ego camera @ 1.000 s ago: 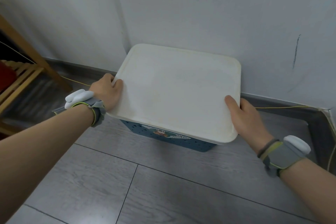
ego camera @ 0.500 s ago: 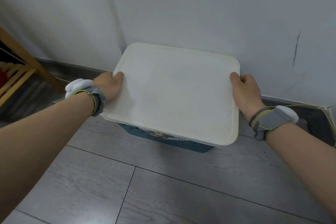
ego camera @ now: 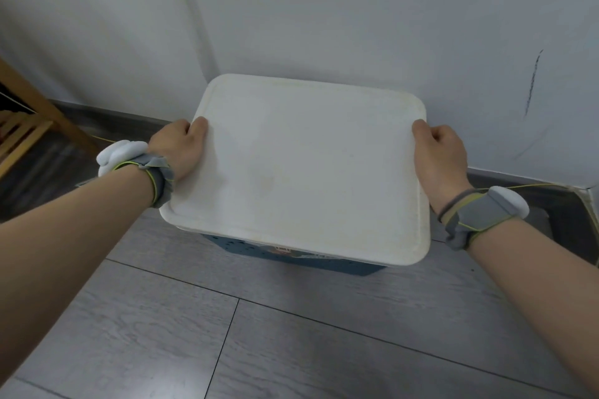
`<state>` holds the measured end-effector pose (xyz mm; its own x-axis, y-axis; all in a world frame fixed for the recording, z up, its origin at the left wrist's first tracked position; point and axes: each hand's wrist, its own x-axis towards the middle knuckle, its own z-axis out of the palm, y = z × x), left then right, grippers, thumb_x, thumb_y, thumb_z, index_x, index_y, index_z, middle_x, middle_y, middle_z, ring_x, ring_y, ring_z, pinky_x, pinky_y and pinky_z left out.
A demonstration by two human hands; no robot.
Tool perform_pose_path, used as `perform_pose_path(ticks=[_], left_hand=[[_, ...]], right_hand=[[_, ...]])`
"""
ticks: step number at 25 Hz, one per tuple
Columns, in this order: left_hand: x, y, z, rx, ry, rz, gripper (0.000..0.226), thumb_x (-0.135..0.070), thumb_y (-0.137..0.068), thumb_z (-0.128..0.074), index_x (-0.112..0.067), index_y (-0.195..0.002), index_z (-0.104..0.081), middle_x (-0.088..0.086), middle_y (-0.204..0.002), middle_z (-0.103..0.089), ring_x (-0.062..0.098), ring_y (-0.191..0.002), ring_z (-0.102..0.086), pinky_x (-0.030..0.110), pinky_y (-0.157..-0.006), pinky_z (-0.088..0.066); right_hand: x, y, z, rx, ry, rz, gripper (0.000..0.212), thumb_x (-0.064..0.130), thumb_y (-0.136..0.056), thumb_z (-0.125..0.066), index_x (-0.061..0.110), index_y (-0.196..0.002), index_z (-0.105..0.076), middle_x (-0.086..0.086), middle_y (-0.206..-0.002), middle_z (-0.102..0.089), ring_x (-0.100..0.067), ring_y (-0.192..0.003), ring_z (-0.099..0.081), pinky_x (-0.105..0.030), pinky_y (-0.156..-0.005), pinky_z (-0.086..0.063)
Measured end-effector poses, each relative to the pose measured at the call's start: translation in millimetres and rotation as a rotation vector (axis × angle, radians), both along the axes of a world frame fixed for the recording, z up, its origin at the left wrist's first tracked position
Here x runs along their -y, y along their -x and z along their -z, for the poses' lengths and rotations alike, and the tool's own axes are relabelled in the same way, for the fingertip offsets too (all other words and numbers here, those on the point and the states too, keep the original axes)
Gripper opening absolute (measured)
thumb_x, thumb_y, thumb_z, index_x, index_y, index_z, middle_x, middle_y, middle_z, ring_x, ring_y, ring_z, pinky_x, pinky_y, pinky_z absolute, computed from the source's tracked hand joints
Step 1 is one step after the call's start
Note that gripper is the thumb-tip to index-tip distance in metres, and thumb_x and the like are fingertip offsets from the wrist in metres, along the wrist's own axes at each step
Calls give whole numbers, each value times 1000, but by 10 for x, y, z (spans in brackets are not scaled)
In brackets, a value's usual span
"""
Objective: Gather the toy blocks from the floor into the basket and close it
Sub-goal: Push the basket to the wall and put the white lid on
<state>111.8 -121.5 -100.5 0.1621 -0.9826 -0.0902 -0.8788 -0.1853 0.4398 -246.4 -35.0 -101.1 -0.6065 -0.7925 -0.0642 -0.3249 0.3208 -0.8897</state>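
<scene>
A white rectangular lid (ego camera: 301, 168) covers the blue basket (ego camera: 291, 256), which stands on the floor against the wall. Only a strip of the basket's front wall shows below the lid. My left hand (ego camera: 178, 149) grips the lid's left edge, thumb on top and fingers curled under. On the opposite side my right hand (ego camera: 437, 155) grips the right edge the same way. No toy blocks are visible; the basket's inside is hidden by the lid.
A wooden rack (ego camera: 22, 126) stands at the far left. The white wall (ego camera: 324, 10) rises right behind the basket, with a dark skirting (ego camera: 518, 185) along its base. Grey floorboards (ego camera: 291, 334) stretch in front of the basket.
My right hand has slid from the lid's near right corner up to the middle of the right edge. The left hand has stayed at the left edge. The lid looks more level.
</scene>
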Motion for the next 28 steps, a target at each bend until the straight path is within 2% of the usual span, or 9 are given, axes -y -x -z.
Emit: perform_pose_path(ticks=[3,7,10,12,14,16,19,23,28], left_hand=[[45,25,49,-9,0,-11,55,-48,-99,-29,-2,-101,-58,19,-101,-59,37,-94,-54,36,-78,-37],[57,81,154,-14,-84,32,58,-46,-102,-26,-1,-124,-54,24,-124,-56,42,-116,-50,39,-93,-37],[30,96,163,-12,-76,44,61,-47,-103,-25,0,-129,-52,24,-131,-54,42,-120,-49,38,-97,-36],[32,82,144,-24,-94,26,63,-50,-102,-25,-1,-130,-52,23,-131,-55,41,-120,-50,38,-96,-37],[33,40,143,-24,-130,-41,66,-56,-98,-29,-2,-127,-53,21,-127,-56,40,-115,-52,39,-91,-38],[-7,27,159,-7,-123,-91,62,-54,-96,-33,-2,-124,-51,20,-123,-57,39,-111,-53,39,-88,-39],[-90,83,222,21,-36,-56,49,-44,-100,-30,-2,-115,-48,26,-115,-57,43,-107,-52,40,-85,-37],[4,112,220,58,24,-5,48,-42,-102,-27,-1,-114,-47,28,-111,-58,45,-104,-53,41,-85,-38],[224,30,254,103,49,40,43,-45,-101,-24,-7,-98,-44,26,-101,-58,43,-93,-54,42,-82,-38]], right_hand=[[29,24,62,30,-35,-19,28,41,-95,-46,14,-92,-50,7,-78,-49,-9,-67,-46,-27,-56,-35],[37,18,144,170,-149,-52,32,45,-95,-45,18,-79,-46,4,-77,-46,-14,-67,-45,-28,-56,-35],[25,22,134,177,-146,-40,34,48,-94,-46,20,-74,-44,4,-77,-48,-16,-69,-47,-29,-56,-35],[-12,42,142,225,-147,-31,34,52,-91,-49,20,-77,-47,3,-81,-52,-18,-75,-52,-29,-61,-41],[-102,54,176,338,-172,-50,40,55,-87,-54,16,-95,-56,-1,-95,-61,-20,-87,-61,-31,-71,-50],[-198,35,199,397,-187,-73,50,55,-87,-54,11,-110,-59,-4,-103,-66,-22,-90,-66,-31,-69,-52],[-234,-19,203,363,-130,-34,39,48,-91,-53,11,-103,-57,0,-93,-63,-17,-80,-61,-27,-61,-46],[-191,-103,199,298,-70,24,33,46,-90,-55,13,-95,-54,4,-84,-57,-16,-76,-55,-29,-63,-44],[-186,-246,261,263,-34,62,29,43,-93,-51,17,-80,-46,5,-76,-50,-12,-67,-47,-28,-59,-38]])
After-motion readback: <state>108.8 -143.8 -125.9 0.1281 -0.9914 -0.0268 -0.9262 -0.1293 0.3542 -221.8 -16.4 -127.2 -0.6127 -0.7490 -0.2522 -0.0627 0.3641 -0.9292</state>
